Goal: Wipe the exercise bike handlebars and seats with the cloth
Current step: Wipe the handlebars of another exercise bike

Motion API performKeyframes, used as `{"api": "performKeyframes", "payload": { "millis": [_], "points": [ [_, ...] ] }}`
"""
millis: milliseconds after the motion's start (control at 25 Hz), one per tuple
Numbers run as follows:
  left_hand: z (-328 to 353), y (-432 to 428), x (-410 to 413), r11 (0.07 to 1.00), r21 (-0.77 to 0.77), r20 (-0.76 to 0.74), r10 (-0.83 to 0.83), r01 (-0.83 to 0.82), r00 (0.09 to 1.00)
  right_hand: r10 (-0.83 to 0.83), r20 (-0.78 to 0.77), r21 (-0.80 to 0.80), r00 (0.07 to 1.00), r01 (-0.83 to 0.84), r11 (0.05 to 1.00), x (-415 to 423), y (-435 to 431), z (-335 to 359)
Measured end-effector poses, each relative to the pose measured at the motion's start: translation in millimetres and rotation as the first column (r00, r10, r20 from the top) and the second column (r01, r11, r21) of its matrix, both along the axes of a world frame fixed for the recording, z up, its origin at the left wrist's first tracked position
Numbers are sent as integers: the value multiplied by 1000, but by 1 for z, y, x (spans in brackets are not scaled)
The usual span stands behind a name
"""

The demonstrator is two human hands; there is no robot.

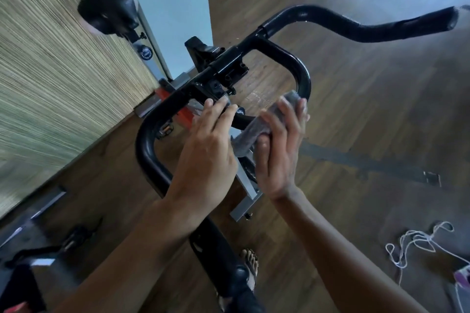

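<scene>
Grey cloth (250, 132), gripped by the right hand (279, 152) round the inner loop of the handlebars (304, 76), is best wrapped snug and slid along the tube while the flat-fingered left hand (211, 150) steadies the bar.

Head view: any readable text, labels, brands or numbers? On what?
White letters on the black knob by the left hand: partly hidden, no word readable.
Round blue-and-white sticker below the seat: blurred, unreadable.
No other text visible.
</scene>
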State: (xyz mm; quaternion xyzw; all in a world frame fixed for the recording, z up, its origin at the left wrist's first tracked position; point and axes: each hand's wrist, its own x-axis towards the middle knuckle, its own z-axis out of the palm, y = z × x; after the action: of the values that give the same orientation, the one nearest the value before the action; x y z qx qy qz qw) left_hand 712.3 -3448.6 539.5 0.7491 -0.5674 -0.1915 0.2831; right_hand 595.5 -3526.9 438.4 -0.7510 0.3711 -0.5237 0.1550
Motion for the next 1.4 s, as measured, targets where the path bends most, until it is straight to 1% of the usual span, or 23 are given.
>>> {"api": "performKeyframes", "payload": {
  "millis": [80,120,200,240,280,360,400,520,560,640,720,800,840,880,960,1000,1080,1120,1160,1200,1280,1320,1400],
  "points": [
    [2,0,0,1000,7,0,-4,4,1000,24,-91,-81,996,-31,996,-9,-6,-3],
    [4,0,-1,1000,19,3,-3,3,1000,22,-91,-77,996,-29,997,-14,-14,-2],
    [10,-2,-5,998,57,30,7,-8,1000,31,-38,3,999,-31,1000,-16,-18,3],
    [16,-3,-9,996,92,50,12,-17,999,55,-48,33,997,-53,998,-17,-15,5],
    [21,-6,-13,989,146,72,15,-25,997,91,-93,30,991,-89,996,-20,-10,6],
    [32,-12,-24,963,265,121,15,-47,993,177,-205,-41,963,-189,981,-35,-14,8],
    [36,-15,-29,949,310,146,17,-62,989,215,-233,-58,948,-234,970,-44,-23,10],
    [45,-24,-41,902,419,203,18,-104,979,323,-224,-26,919,-337,941,-59,-46,14],
    [47,-25,-46,886,446,210,37,-129,977,355,-235,-29,905,-371,928,-61,-49,14],
    [51,-28,-58,858,468,209,125,-211,970,402,-283,-69,871,-437,897,-58,-58,15],
    [46,-34,-78,863,367,172,304,-348,937,441,-301,-122,846,-493,862,-55,-77,18],
    [32,-38,-100,844,187,114,490,-503,864,487,-315,-156,815,-550,820,-58,-98,17],
    [21,-41,-109,822,96,95,553,-561,828,510,-308,-160,803,-572,805,-60,-108,16],
    [9,-42,-117,806,25,82,588,-591,805,533,-277,-130,799,-581,803,-63,-114,14],
    [-12,-43,-127,784,-78,52,620,-616,783,593,-195,-68,781,-614,787,-63,-118,12],
    [-19,-44,-131,777,-104,30,627,-621,779,613,-194,-88,766,-636,767,-62,-118,11],
    [-26,-46,-135,758,-153,-12,641,-635,768,626,-283,-194,727,-682,705,-63,-128,10],
    [-28,-48,-136,745,-179,-27,649,-643,760,640,-305,-209,705,-706,677,-64,-136,9],
    [-30,-49,-137,733,-199,-37,658,-651,752,658,-283,-183,698,-713,677,-65,-142,9],
    [-32,-51,-137,718,-218,-39,671,-662,740,672,-227,-133,705,-706,695,-65,-144,8],
    [-35,-55,-138,684,-248,-25,703,-686,710,705,-139,-50,696,-715,697,-63,-138,9],
    [-36,-58,-140,673,-259,-6,716,-693,698,720,-151,-53,678,-733,679,-64,-136,8],
    [-36,-67,-148,670,-284,73,729,-686,681,753,-224,-112,619,-784,611,-67,-145,8]
  ]
}}
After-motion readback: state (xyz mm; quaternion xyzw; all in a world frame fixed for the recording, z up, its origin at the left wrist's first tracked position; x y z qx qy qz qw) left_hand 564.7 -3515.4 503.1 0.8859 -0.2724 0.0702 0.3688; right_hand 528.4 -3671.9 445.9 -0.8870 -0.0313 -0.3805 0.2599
